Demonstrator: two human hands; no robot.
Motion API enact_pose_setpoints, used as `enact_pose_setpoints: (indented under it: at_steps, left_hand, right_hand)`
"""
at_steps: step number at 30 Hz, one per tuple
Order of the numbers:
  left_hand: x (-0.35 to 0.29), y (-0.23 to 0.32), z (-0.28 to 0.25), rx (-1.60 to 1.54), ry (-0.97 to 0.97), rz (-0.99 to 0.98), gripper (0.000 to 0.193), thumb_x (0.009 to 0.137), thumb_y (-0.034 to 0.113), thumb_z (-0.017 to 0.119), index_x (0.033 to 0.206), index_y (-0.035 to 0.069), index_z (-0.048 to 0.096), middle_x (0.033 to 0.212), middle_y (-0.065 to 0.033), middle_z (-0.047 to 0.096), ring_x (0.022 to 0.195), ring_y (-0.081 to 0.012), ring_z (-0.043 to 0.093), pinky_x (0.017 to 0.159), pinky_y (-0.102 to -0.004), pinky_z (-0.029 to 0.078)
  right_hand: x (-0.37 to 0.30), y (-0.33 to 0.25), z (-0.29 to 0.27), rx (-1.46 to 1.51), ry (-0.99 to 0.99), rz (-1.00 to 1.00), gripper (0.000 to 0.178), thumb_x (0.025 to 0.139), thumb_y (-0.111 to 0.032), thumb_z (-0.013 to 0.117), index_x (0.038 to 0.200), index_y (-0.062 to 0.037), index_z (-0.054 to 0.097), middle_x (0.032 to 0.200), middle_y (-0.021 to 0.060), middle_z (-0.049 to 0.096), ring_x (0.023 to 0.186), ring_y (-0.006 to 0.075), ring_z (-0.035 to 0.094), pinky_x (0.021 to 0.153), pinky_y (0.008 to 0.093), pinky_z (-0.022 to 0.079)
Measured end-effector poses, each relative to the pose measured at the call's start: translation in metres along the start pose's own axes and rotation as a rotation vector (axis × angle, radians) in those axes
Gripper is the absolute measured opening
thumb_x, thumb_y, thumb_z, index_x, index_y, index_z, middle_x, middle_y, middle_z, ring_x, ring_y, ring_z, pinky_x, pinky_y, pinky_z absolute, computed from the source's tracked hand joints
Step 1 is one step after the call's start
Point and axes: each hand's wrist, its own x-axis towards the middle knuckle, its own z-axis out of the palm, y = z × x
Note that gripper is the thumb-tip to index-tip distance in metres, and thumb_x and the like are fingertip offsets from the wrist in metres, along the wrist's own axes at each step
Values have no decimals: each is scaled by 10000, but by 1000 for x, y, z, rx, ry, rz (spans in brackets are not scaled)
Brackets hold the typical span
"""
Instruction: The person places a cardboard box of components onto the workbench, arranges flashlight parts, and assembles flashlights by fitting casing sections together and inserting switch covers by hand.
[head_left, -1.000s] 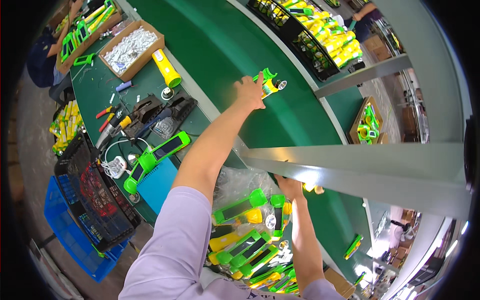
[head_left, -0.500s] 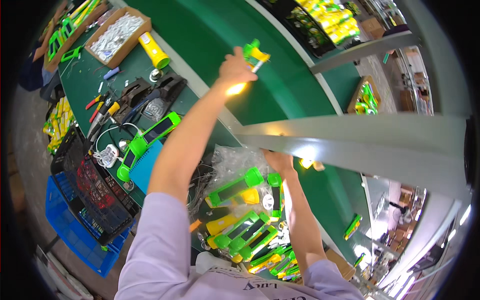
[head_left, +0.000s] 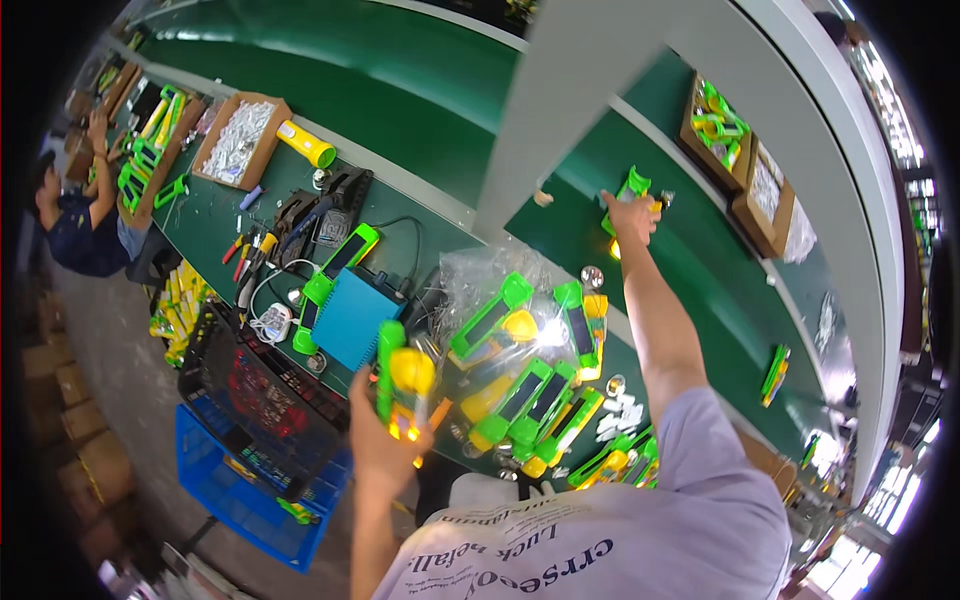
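Close to the near side of the bench, my left hand [head_left: 382, 452] is closed around a green and yellow flashlight [head_left: 412, 370], its yellow head facing up. My right hand [head_left: 633, 216] reaches over the green conveyor belt [head_left: 560, 215], fingers curled on another green and yellow flashlight, its green end [head_left: 634, 184] sticking out past them. Between my arms, several flashlights with dark panels [head_left: 520, 405] lie on the bench. Clear plastic bags [head_left: 470, 285] partly cover some of them. A blue box-shaped object [head_left: 354, 318] lies beyond my left hand.
A grey post [head_left: 560, 110] rises beside the belt. Hand tools [head_left: 250, 245], a yellow flashlight [head_left: 306, 145] and a carton of small white parts [head_left: 240, 140] are at the left. Black [head_left: 225, 370] and blue crates [head_left: 230, 500] stand below the bench. A co-worker [head_left: 90, 225] is at far left.
My left hand has come back from the belt to the near bench side with its flashlight. My right hand has moved from behind the post to a flashlight farther along the belt. The view has turned.
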Motion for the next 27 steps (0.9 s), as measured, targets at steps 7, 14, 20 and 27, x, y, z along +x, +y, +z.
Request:
enact_pose_setpoints:
  at_steps: [7,14,20,27]
  left_hand:
    - [-48,-4,61,194,-114,62,1019,625,97,825,1461,3,250,1184,-213,526,1070,-321,583,889,-389,492]
    - [20,44,114,381,-104,406,900,703,75,759,1456,8,272,1212,-221,470,1030,-394,571,837,-418,504]
    - [40,30,181,767,-178,649,945,698,114,790,1474,54,255,1163,-210,470,1027,-391,558,826,-448,499]
    - [40,13,185,879,-137,595,970,699,208,831,1476,90,262,1305,-186,439,1181,-370,482,921,-489,444]
  right_hand:
    - [8,23,-15,-34,14,-154,788,701,-440,755,1377,-164,459,1423,174,329,1275,352,410,950,535,437]
    - [-1,80,-14,-32,-11,-438,488,768,-392,703,1178,-131,656,1402,142,371,1238,367,439,916,547,469]
    - [12,98,-25,295,-62,-204,360,735,-357,714,975,-89,716,1185,126,556,1041,301,586,828,411,533]
    - [-13,154,-83,1246,-526,-16,181,808,-199,674,848,-24,652,709,56,611,550,155,569,482,299,439]
